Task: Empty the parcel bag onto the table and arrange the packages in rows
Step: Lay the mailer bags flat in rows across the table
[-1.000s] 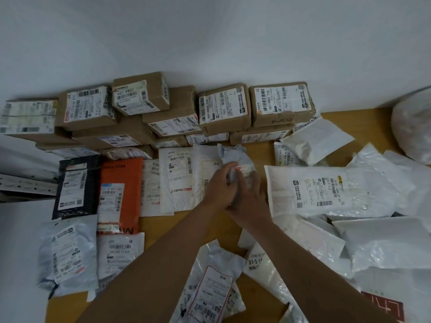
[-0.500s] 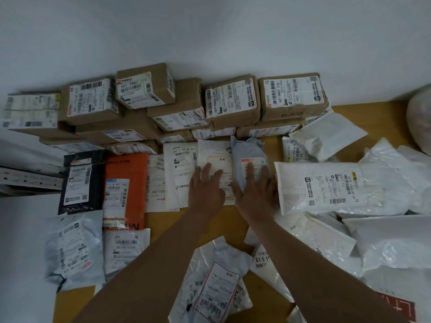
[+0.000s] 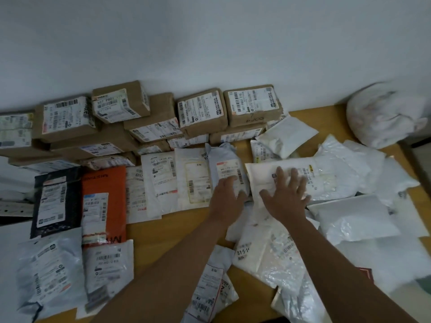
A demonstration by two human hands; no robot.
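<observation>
1. Reaching over the desk [image 3: 168, 229], both forearms cross loose mailers near the front edge, among them a labelled white pouch [image 3: 210, 287] that lies between the arms and has not yet been sorted.
2. Flat and unclenched, the left hand [image 3: 227, 199] rests its fingertips on the lower end of the small grey package [image 3: 227, 169], the newest piece of the middle row; nothing is gripped.
3. Beside it, the right hand [image 3: 285, 197] lies spread with straight fingers on the wide white mailer [image 3: 291, 180], pressing rather than holding it.
4. That mailer appears to be the next to place. It lies directly under and beyond the right hand, its long axis running left to right across the desk, while the row's packages stand lengthwise toward the wall [image 3: 210, 43]. The right hand is plainly nearer, and the mailer's left edge touches or nearly touches the grey package.
5. Behind the row, brown cartons [image 3: 203, 110] stand stacked against the wall; the white parcel bag [image 3: 384, 117] slumps at the far right corner.
6. Half a second earlier the right hand lay on the grey package beside the left; it has since shifted rightward onto the wide mailer, while the left has moved from the neighbouring white envelope [image 3: 193, 180] onto the grey package.
</observation>
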